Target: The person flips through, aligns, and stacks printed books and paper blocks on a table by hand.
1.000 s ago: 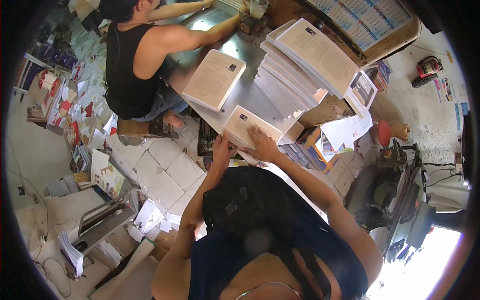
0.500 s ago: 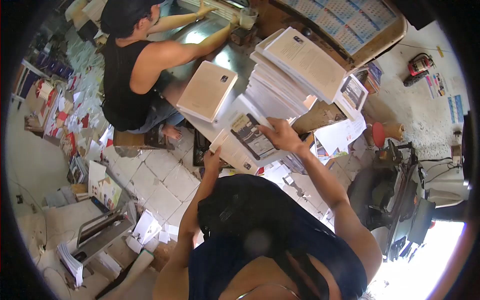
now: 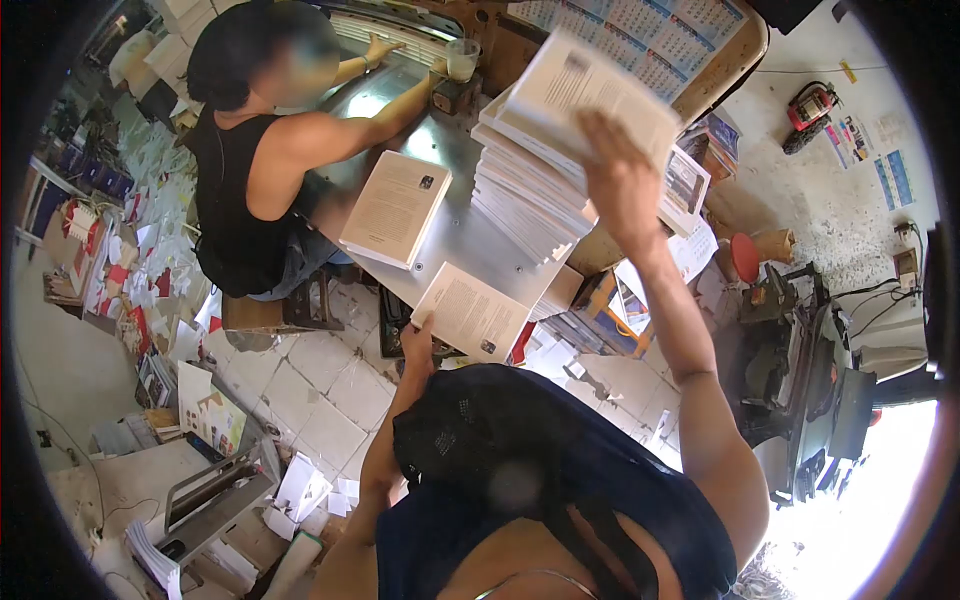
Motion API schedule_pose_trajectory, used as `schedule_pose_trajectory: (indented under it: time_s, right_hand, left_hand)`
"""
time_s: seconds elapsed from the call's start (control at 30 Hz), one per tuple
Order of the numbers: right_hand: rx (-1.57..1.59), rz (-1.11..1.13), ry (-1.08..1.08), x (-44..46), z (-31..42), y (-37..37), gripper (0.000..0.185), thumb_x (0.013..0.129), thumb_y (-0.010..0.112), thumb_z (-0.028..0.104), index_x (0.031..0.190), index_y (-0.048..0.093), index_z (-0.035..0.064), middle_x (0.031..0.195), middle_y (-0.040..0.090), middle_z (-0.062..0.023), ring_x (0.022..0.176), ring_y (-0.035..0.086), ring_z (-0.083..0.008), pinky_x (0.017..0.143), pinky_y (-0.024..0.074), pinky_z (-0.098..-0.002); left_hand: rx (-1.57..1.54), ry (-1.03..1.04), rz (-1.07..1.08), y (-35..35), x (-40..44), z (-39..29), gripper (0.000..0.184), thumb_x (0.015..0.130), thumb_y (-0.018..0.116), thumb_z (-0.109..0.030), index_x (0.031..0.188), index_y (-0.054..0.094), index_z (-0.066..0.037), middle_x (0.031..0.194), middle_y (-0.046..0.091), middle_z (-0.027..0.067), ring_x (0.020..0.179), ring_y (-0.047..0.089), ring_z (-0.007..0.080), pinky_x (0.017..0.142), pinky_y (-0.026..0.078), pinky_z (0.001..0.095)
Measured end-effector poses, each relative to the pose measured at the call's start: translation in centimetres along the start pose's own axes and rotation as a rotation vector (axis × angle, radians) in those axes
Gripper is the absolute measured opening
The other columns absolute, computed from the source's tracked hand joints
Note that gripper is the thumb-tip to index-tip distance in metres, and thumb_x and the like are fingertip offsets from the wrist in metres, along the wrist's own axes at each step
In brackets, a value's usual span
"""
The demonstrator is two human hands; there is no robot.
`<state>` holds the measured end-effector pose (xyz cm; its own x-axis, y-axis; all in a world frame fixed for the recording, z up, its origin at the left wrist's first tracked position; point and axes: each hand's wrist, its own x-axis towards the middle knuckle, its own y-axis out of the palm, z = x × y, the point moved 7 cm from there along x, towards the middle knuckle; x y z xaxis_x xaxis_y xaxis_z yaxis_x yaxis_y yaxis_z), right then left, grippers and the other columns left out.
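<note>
While the left hand point(image 3: 418, 348) pinched a pale book point(image 3: 470, 312) by its corner just below the frame's centre, seemingly to steady it at the worktop's point(image 3: 462, 240) near edge, the right hand point(image 3: 622, 180) spread across a blurred upper book point(image 3: 575, 85) above centre. Whether that grip had closed I couldn't tell; the tall stack point(image 3: 525, 190) beneath presumably kept like books together.
</note>
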<state>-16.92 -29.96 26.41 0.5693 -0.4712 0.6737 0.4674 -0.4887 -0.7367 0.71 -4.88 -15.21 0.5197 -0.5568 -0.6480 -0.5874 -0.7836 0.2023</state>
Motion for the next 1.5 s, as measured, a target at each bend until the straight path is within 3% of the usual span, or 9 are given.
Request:
schedule_pose_trajectory:
  time_s: [0.17, 0.37, 0.47, 0.6, 0.73, 0.97, 1.13, 1.3, 1.5]
  right_hand:
    - [0.017, 0.159, 0.055, -0.5, 0.1, 1.9, 0.05, 0.085, 0.07, 0.025, 0.129, 0.056, 0.0065, 0.135, 0.055, -0.0162, 0.126, 0.051, -0.0333, 0.103, 0.0437, -0.0476]
    - [0.54, 0.071, -0.029, -2.9, 4.7, -2.1, 0.049, 0.08, 0.076, 0.013, 0.125, 0.059, 0.0012, 0.127, 0.06, -0.0192, 0.113, 0.059, -0.0341, 0.095, 0.0473, -0.0413]
    - [0.712, 0.265, -0.031, -5.3, 6.7, 0.7, 0.059, 0.078, 0.078, 0.015, 0.129, 0.054, -0.0021, 0.128, 0.058, -0.0228, 0.117, 0.057, -0.0357, 0.097, 0.0474, -0.041]
    - [0.919, 0.765, 0.188, -10.1, 6.1, 7.3, 0.077, 0.082, 0.076, 0.041, 0.135, 0.045, -0.0055, 0.124, 0.059, -0.0272, 0.114, 0.058, -0.039, 0.099, 0.0456, -0.0449]
    - [1.279, 1.023, 0.376, -11.4, 6.8, 9.0, 0.064, 0.085, 0.073, 0.043, 0.123, 0.058, -0.0072, 0.093, 0.069, -0.0179, 0.082, 0.065, -0.0205, 0.072, 0.0519, -0.0356]
    - [1.467, 0.507, 0.551, -5.2, 5.7, -1.1, 0.032, 0.092, 0.067, 0.023, 0.107, 0.067, -0.0061, 0.081, 0.069, -0.01, 0.067, 0.061, -0.0086, 0.057, 0.0467, -0.0249]
    - [1.729, -0.851, 0.948, -3.9, 0.3, -3.2, 0.031, 0.093, 0.066, 0.022, 0.112, 0.059, -0.0014, 0.087, 0.067, -0.0046, 0.063, 0.062, -0.0125, 0.062, 0.0523, -0.0281]
    - [1.769, -0.377, 1.157, -4.6, -0.7, 2.6, 0.046, 0.095, 0.061, 0.029, 0.129, 0.047, 0.0021, 0.106, 0.066, -0.0215, 0.1, 0.069, -0.03, 0.078, 0.0567, -0.0358]
    - [1.842, -0.071, 1.247, -5.2, -0.4, 5.0, 0.056, 0.093, 0.063, 0.038, 0.123, 0.052, -0.0086, 0.105, 0.067, -0.0228, 0.087, 0.07, -0.028, 0.07, 0.0542, -0.0318]
  left_hand:
    - [-0.061, -0.005, 0.109, 0.2, 0.5, 0.3, 0.036, 0.092, 0.066, -0.017, 0.122, 0.055, 0.0, 0.112, 0.063, 0.0079, 0.096, 0.065, 0.0189, 0.076, 0.057, 0.0321]
    - [-0.133, 0.187, 0.327, 3.1, -3.2, -5.6, 0.037, 0.094, 0.062, -0.013, 0.126, 0.051, 0.003, 0.116, 0.061, 0.012, 0.101, 0.064, 0.0213, 0.083, 0.058, 0.0362]
    - [-0.199, 0.257, 0.49, 4.2, -4.8, -9.1, 0.038, 0.096, 0.058, -0.009, 0.131, 0.049, 0.003, 0.121, 0.061, 0.0111, 0.106, 0.063, 0.0206, 0.089, 0.054, 0.0359]
    - [-0.323, 0.272, 0.634, 5.2, -6.4, -13.1, 0.038, 0.098, 0.055, -0.01, 0.133, 0.048, 0.002, 0.125, 0.061, 0.0121, 0.112, 0.062, 0.0216, 0.097, 0.051, 0.0375]
    - [-0.368, 0.278, 0.732, 5.6, -6.8, -15.1, 0.038, 0.098, 0.054, -0.014, 0.133, 0.048, 0.001, 0.127, 0.06, 0.0127, 0.113, 0.062, 0.0243, 0.097, 0.051, 0.0397]
    - [-0.62, 0.31, 0.78, 6.9, -9.5, -17.7, 0.046, 0.103, 0.043, -0.033, 0.138, 0.043, -0.004, 0.125, 0.06, 0.0087, 0.108, 0.058, 0.0209, 0.097, 0.045, 0.0375]
    - [-0.612, 0.272, 0.78, 5.1, -8.0, -15.5, 0.046, 0.101, 0.044, -0.036, 0.137, 0.045, -0.008, 0.124, 0.059, 0.0091, 0.114, 0.054, 0.0227, 0.103, 0.037, 0.0429]
    - [-0.543, 0.221, 0.685, 4.8, -7.4, -14.3, 0.043, 0.099, 0.048, -0.041, 0.131, 0.051, -0.012, 0.119, 0.058, 0.0028, 0.111, 0.051, 0.0203, 0.102, 0.034, 0.0439]
    - [-0.422, 0.378, 0.774, 8.5, -8.2, -19.3, 0.042, 0.101, 0.044, -0.035, 0.133, 0.05, -0.008, 0.116, 0.059, 0.0055, 0.111, 0.052, 0.0211, 0.101, 0.037, 0.0414]
